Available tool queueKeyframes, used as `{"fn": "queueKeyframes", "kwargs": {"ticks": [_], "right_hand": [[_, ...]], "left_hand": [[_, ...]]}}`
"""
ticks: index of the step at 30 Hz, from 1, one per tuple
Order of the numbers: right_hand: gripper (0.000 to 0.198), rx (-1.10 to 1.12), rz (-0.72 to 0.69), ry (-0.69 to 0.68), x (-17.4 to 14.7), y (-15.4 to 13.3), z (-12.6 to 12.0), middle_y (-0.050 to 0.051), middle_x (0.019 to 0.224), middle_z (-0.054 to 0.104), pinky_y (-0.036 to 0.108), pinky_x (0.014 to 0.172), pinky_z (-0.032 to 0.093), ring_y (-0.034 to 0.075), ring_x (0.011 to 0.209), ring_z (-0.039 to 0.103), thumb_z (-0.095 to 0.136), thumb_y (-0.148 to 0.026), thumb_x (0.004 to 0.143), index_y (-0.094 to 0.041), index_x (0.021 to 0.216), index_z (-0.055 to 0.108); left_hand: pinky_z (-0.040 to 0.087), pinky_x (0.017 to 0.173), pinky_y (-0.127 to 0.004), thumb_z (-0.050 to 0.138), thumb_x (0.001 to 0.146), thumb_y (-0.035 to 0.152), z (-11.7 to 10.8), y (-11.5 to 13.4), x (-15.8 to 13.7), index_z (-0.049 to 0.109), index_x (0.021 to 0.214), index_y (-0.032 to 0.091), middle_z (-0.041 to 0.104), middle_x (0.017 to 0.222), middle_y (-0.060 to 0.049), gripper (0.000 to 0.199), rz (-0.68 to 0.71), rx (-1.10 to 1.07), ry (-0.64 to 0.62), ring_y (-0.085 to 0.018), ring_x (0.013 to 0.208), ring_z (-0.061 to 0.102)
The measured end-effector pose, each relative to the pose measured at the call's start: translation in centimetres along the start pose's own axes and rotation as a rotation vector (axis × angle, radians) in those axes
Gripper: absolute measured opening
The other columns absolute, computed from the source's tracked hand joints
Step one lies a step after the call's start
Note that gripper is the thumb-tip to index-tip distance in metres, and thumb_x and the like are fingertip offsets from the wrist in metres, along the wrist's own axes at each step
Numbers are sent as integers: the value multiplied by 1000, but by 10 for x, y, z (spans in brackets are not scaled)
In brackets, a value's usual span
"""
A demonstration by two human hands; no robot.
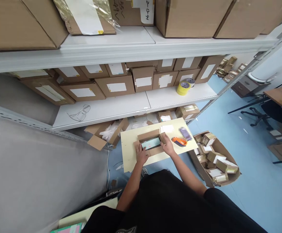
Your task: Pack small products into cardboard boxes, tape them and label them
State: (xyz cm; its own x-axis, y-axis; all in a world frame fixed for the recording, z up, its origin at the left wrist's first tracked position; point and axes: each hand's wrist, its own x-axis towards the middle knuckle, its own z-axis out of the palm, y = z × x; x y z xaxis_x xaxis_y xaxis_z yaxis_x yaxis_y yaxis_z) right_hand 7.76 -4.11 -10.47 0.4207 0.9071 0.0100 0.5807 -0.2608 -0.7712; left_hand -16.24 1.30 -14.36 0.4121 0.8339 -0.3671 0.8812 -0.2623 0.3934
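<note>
An open cardboard box (pixel 148 135) lies on the pale yellow tabletop (pixel 129 158), its flaps folded outward. Inside it is a flat mint-green package (pixel 151 143). At the box's left end, my left hand (pixel 141 154) is closed on the cardboard edge, thumb close to the package. My right hand (pixel 167 145) grips the flap at the opposite end. To the right of that hand lies an orange and dark-blue hand tool (pixel 179 141), probably a tape dispenser. White labels or paper (pixel 166 128) lie just behind the box, and a blurred purple item (pixel 185 133) is farther right.
A metal shelf (pixel 116 106) with labelled cartons (pixel 116 86) stands in front. It also holds yellow tape rolls (pixel 183 88) and glasses (pixel 80 113). Right of the table, a large carton (pixel 228 182) contains several taped parcels. An open carton (pixel 96 142) stands at left.
</note>
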Motion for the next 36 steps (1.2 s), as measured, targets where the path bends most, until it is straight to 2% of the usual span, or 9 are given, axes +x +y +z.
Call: {"fn": "queueKeyframes", "kwargs": {"ticks": [3, 6, 10, 13, 18, 25, 28, 32, 36], "right_hand": [[61, -2, -31, -36, 1, 1, -13, 14, 163, 47, 51, 128, 35, 31, 154, 41, 61, -31, 89, -19, 149, 58], [59, 11, -77, -70, 4, 2, -32, 14, 165, 44, 51, 126, 37, 31, 155, 40, 62, -29, 89, -19, 148, 58], [58, 19, -151, -111, 2, 6, -65, 14, 170, 36, 52, 126, 37, 32, 156, 38, 61, -28, 90, -20, 148, 58], [59, 37, -201, -137, -8, 17, -88, 13, 171, 34, 52, 126, 37, 32, 156, 38, 62, -28, 90, -22, 148, 58], [55, 92, -323, -202, -35, 42, -105, 10, 170, 37, 52, 126, 37, 30, 158, 35, 60, -26, 91, -25, 146, 61], [55, 169, -405, -437, -71, 62, -101, 11, 160, 52, 56, 125, 40, 32, 151, 47, 58, -32, 90, -25, 144, 63], [54, 177, -445, -534, -87, 49, -96, 14, 158, 54, 56, 125, 40, 32, 149, 48, 58, -34, 91, -22, 144, 64], [51, 206, -545, -642, -114, 14, -87, 12, 157, 55, 54, 126, 39, 30, 149, 49, 59, -36, 93, -23, 142, 65], [50, 222, -639, -726, -157, -27, -67, 13, 156, 57, 56, 126, 37, 32, 150, 47, 60, -36, 92, -24, 140, 66]], "left_hand": [[26, 128, -58, 69, 93, 30, 6, 0, -2, 66, 141, 23, 5, 179, -9, 49, -28, 29, 7, -41, 164, 0], [31, 125, -57, 67, 95, 26, 6, 8, -5, 73, 130, 24, 6, 179, -8, 36, -78, 57, 33, -40, 164, 2], [38, 121, -59, 66, 93, 23, 6, 37, -17, 77, 120, 20, 14, 178, -10, 29, -154, 37, 92, -43, 162, 12], [41, 118, -61, 65, 93, 24, 19, 67, -40, 78, 117, 19, 23, 176, -10, 28, -193, -19, 164, -45, 160, 20], [36, 123, -57, 66, 87, 21, 59, 107, -111, 81, 110, 23, 43, 167, -8, 27, -294, -105, 314, -41, 156, 30], [38, 122, -56, 72, 84, 22, 98, 134, -223, 82, 103, 25, 46, 165, -7, 22, -514, -158, 319, -38, 150, 40], [40, 119, -57, 72, 84, 20, 107, 143, -258, 82, 103, 24, 42, 168, -5, 21, -617, -178, 336, -40, 153, 34], [39, 118, -59, 72, 86, 19, 116, 145, -303, 82, 102, 26, 42, 168, -4, 21, -704, -219, 422, -42, 154, 31], [37, 120, -60, 75, 85, 20, 126, 138, -355, 83, 102, 24, 42, 167, -7, 19, -715, -281, 547, -42, 153, 35]]}}
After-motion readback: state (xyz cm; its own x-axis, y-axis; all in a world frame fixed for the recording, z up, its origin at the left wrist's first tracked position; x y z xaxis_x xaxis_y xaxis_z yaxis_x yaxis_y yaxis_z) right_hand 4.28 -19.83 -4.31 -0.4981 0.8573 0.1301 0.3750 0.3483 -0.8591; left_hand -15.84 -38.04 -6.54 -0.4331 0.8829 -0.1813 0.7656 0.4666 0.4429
